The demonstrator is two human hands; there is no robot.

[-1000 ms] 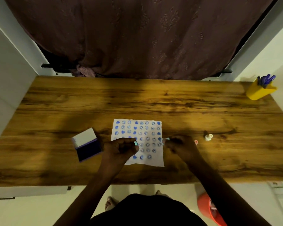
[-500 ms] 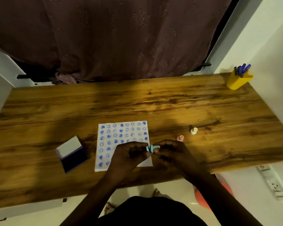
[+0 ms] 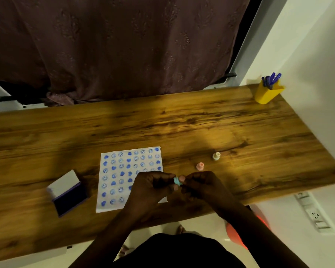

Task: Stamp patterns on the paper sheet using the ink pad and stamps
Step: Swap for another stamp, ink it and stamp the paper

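A white paper sheet [image 3: 122,176] covered with rows of blue smiley and heart prints lies on the wooden table [image 3: 162,128]. Left of it sits the open ink pad [image 3: 69,198], dark pad up, white lid raised. My left hand [image 3: 151,187] and my right hand [image 3: 199,183] meet over the sheet's lower right corner, both pinching a small teal stamp [image 3: 177,180] between their fingertips. A pink stamp [image 3: 200,166] and a cream stamp [image 3: 216,156] stand on the table right of the sheet.
A yellow holder [image 3: 267,93] with blue pens stands at the far right corner by the wall. A dark curtain hangs behind the table. Below the front edge are a red bucket [image 3: 238,235] and a wall socket strip [image 3: 315,215].
My hands came together from apart and now hold the teal stamp between them. The view swung to the right, so everything sits further left in frame.
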